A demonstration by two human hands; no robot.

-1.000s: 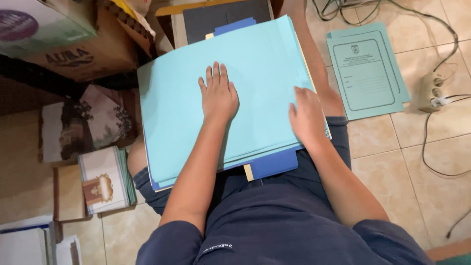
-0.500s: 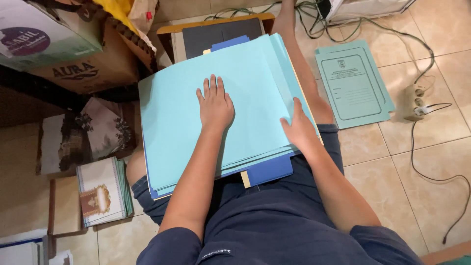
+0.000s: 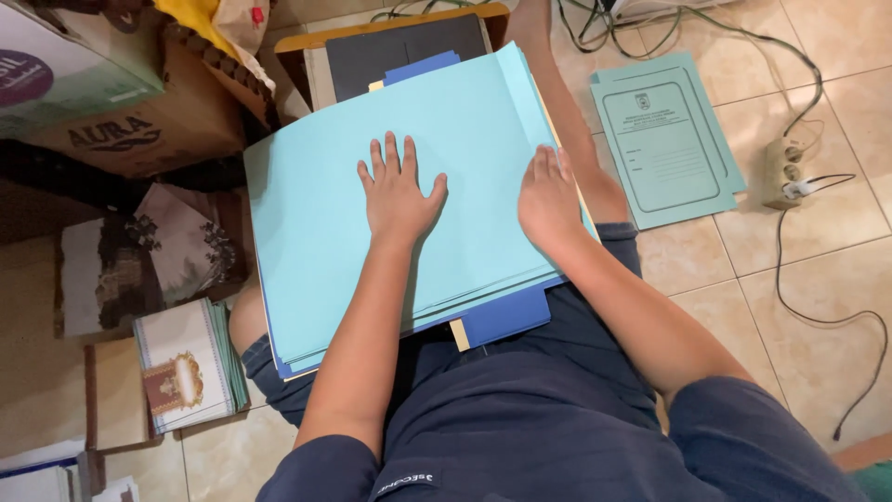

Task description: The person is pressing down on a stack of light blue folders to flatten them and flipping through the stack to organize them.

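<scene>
A: Where are the hands?

B: Both rest on the stack of light blue folders (image 3: 307,232) that lies across the person's lap. The left hand (image 3: 398,195) is flat near the middle of the top folder, fingers spread and straight, grasping nothing. The right hand (image 3: 550,200) lies palm down at the right edge of the stack, fingers together and loose; I cannot tell if the fingertips hook over the edge.

A: What is under the top folder?

B: More light blue folders, then a dark blue folder (image 3: 506,316) that sticks out at the near edge, and a yellowish sheet beside it.

A: And around the person?

B: On the tiled floor to the right lies a single green folder (image 3: 664,139) with a printed frame, apart from the stack. Further right is a power strip (image 3: 783,172) with a cable. To the left stand a cardboard box (image 3: 139,121) and a pile of booklets (image 3: 186,376).
</scene>
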